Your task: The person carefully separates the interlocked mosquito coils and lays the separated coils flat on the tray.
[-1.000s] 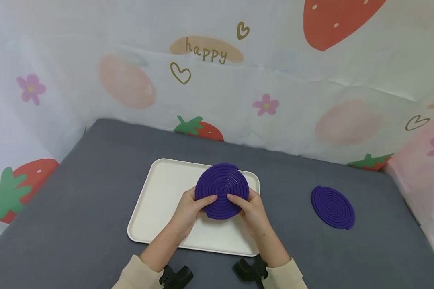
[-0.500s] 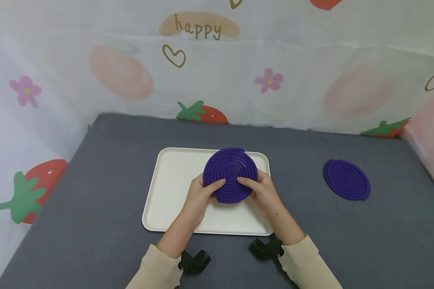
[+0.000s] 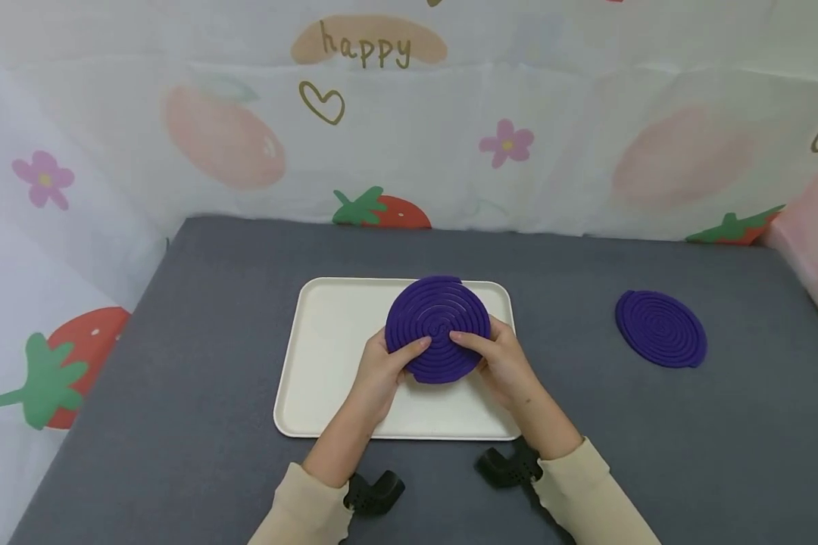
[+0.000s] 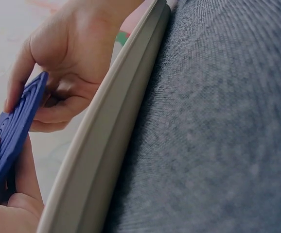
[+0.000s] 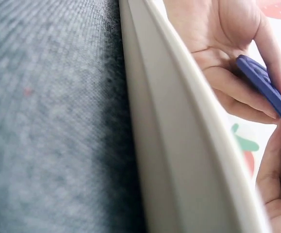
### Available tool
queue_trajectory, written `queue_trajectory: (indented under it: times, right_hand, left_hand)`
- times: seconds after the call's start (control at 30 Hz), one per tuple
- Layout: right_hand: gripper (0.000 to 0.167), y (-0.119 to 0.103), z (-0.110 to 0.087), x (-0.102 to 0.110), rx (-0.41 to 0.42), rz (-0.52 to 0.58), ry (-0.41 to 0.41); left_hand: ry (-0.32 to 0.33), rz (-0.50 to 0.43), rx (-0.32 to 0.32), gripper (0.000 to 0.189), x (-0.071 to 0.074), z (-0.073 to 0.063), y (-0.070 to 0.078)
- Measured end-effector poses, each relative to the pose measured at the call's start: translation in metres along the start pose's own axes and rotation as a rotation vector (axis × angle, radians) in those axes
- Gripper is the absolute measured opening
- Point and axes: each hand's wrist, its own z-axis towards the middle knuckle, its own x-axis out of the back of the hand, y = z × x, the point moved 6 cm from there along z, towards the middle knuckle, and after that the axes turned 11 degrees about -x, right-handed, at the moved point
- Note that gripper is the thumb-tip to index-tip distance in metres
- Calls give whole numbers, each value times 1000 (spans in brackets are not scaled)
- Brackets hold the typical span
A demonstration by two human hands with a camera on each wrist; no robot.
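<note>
A round purple spiral coaster (image 3: 438, 306) is held up over the cream tray (image 3: 334, 356), tilted so its grooved face shows in the head view. My left hand (image 3: 376, 372) grips its lower left side, thumb on the grooves and fingers behind. On the other side my right hand (image 3: 507, 365) pinches it the same way, the two thumb tips close together near the centre. Both wrist views show the coaster (image 4: 19, 126) edge-on between thumbs and fingers, above the tray rim (image 5: 179, 116). Most fingers behind the coaster are hidden in the head view.
A second purple spiral coaster (image 3: 661, 330) lies flat on the grey tablecloth (image 3: 572, 393), right of the tray. Behind the table hangs a white curtain (image 3: 559, 91) printed with strawberries, flowers and hearts. Black wrist mounts (image 3: 375, 493) sit at both cuffs.
The head view has tilted down and turned slightly, shifting the whole scene in the picture. Both hands keep the same hold on the coaster above the tray.
</note>
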Motion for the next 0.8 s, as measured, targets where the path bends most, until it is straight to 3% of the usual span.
queue_trajectory:
  times: [0.4, 0.6, 0.8]
  right_hand:
    - [43, -5, -2, -3, 68, -81, -5]
    - [43, -5, -2, -6, 102, -132, -5]
    - [42, -4, -3, -8, 118, -221, 27]
  left_hand:
    - [21, 48, -42, 42, 0, 1, 2]
    - [50, 143, -90, 44, 3, 3, 5]
    - [102, 208, -91, 44, 8, 2, 4]
